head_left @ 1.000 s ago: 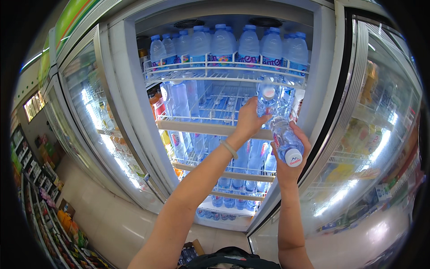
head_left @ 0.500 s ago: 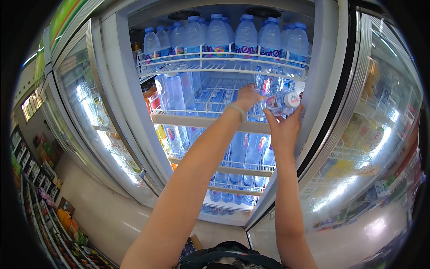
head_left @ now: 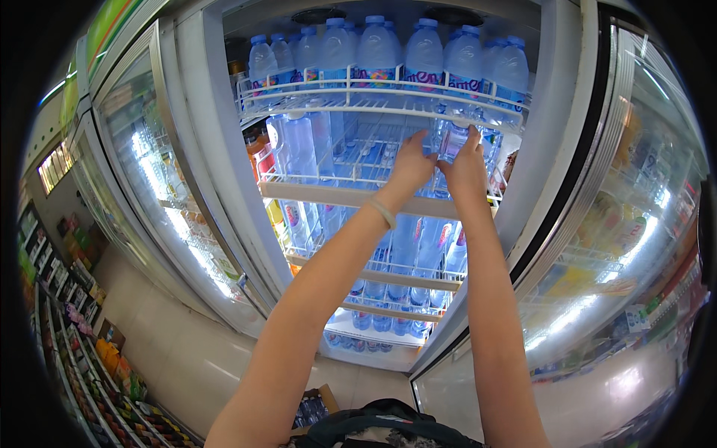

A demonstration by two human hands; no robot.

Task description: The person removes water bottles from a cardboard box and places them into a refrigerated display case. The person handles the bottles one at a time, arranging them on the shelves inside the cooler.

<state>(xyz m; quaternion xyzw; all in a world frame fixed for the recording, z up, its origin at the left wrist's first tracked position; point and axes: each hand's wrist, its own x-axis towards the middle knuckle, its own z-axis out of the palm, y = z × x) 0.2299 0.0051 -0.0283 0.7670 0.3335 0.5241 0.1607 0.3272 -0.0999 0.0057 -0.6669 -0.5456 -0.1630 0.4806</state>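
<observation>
Inside the open fridge, my right hand is closed around a clear water bottle at the right end of the second shelf. The bottle stands about upright, and its upper end is hidden by the shelf above. My left hand is just left of it, with thumb and forefinger apart toward the bottle; whether they touch it I cannot make out. More clear bottles stand at the left of this wire shelf. Blue-capped bottles line the top shelf behind a white wire rail.
The fridge's glass door stands open at the right, and another glass-door section is on the left. Lower shelves hold more bottles. A cardboard box of bottles sits on the floor near me. Stocked racks run along the left.
My right hand has carried the bottle from tilted, cap toward me, to upright and deeper on the shelf. My left hand stays close by. The view has shifted slightly.
</observation>
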